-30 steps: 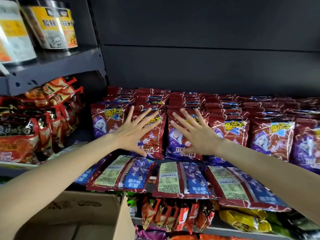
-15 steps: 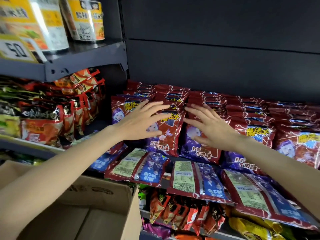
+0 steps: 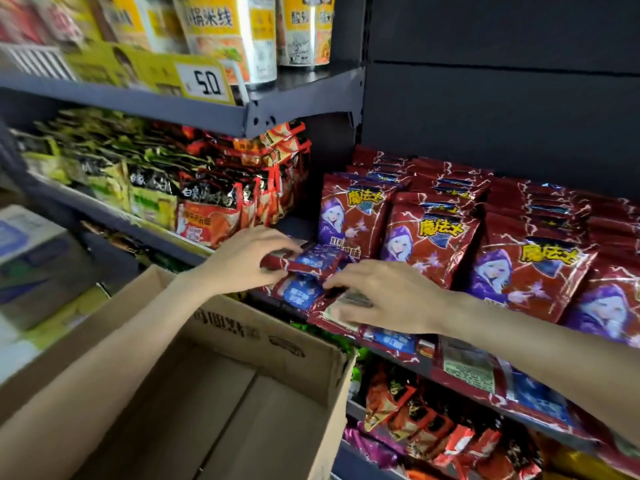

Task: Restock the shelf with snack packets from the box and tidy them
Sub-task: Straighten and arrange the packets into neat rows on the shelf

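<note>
So the dark metal shelf point(image 3: 429, 367) is pretty much packed at this point. The red foil snack packets with the purple-hooded cartoon figure point(image 3: 429, 244) stand upright in rows going back to the rear panel, faces out, which makes sense since that's what a shopper reads. In front of them a few of the same packets lie flat, backs up, along the shelf lip.

The left hand point(image 3: 249, 259) has its fingers curled around the edge of a flat red-and-blue packet point(image 3: 311, 261) at the left end of the row, pinching it, my guess is to lift it and stand it up with the rest. The right hand point(image 3: 384, 294) lies palm-down on the neighbouring flat packet point(image 3: 346, 306), fingers slightly bent and spread; looks like it's pinning that one so it doesn't slide off the edge while the other gets moved.

The brown cardboard box point(image 3: 221, 389) sits just below the shelf under the left arm, flaps open, and the part I can see has no packets in it. So restocking looks nearly done and this is the tidying bit.
</note>
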